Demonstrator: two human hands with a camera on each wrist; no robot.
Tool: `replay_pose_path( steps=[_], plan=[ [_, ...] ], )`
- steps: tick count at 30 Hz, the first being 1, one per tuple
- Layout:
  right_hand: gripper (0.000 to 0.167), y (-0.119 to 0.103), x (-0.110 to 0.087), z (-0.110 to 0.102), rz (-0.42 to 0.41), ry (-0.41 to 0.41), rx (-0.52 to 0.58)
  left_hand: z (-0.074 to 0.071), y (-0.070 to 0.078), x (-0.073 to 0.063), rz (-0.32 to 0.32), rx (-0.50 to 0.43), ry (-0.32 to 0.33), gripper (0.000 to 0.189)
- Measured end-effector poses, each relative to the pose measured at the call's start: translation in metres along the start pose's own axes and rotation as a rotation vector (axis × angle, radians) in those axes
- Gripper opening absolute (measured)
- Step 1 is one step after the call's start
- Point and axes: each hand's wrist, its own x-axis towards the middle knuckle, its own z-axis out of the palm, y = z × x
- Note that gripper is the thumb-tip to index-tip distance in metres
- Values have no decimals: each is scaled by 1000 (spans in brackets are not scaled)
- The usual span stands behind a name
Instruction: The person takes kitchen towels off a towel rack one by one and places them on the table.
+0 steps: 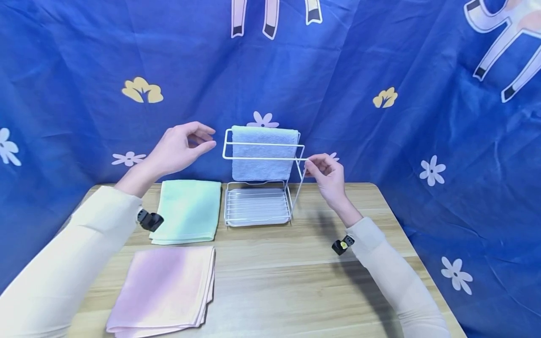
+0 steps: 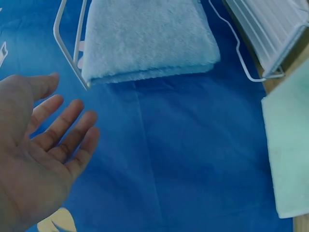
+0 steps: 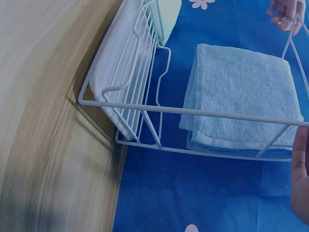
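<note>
A white wire rack (image 1: pixel 258 158) stands at the back of the table, with a folded light blue towel (image 1: pixel 265 150) draped over its rear top bar. My right hand (image 1: pixel 327 176) pinches the rack's upper right front corner between thumb and fingers; the right wrist view shows the fingertips at that wire. To the left of the rack, my left hand (image 1: pixel 181 145) hangs in the air, apart from the towel, its fingers loosely bent with nothing in them. In the left wrist view its palm (image 2: pixel 38 179) faces up beside the towel's lower edge.
At the rack's base sits a white tray (image 1: pixel 258 220) under a wire grid. Left of it lies a folded mint green cloth (image 1: pixel 190 211), and nearer the front a folded pink cloth (image 1: pixel 165 286). A blue patterned curtain (image 1: pixel 329 61) hangs behind the wooden table (image 1: pixel 296 291).
</note>
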Motion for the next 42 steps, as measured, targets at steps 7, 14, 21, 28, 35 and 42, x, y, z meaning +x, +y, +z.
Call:
replay_pose_path(
  steps=[7, 14, 21, 28, 35, 42],
  plan=[
    [28, 0, 0, -1, 2, -1, 15, 8, 17, 23, 23, 7, 4, 36],
    [29, 0, -1, -1, 2, -4, 8, 18, 26, 41, 19, 16, -28, 39],
    [29, 3, -1, -1, -3, -8, 7, 27, 33, 54, 17, 27, -61, 42],
    [27, 3, -1, -1, -15, -6, 3, 35, 37, 66, 30, 39, -95, 43],
    [28, 1, -1, 0, -5, -4, 5, 44, 38, 74, 35, 50, -127, 40],
    [29, 1, -1, 1, -3, 1, -5, 51, 41, 81, 44, 86, -144, 41]
  ],
)
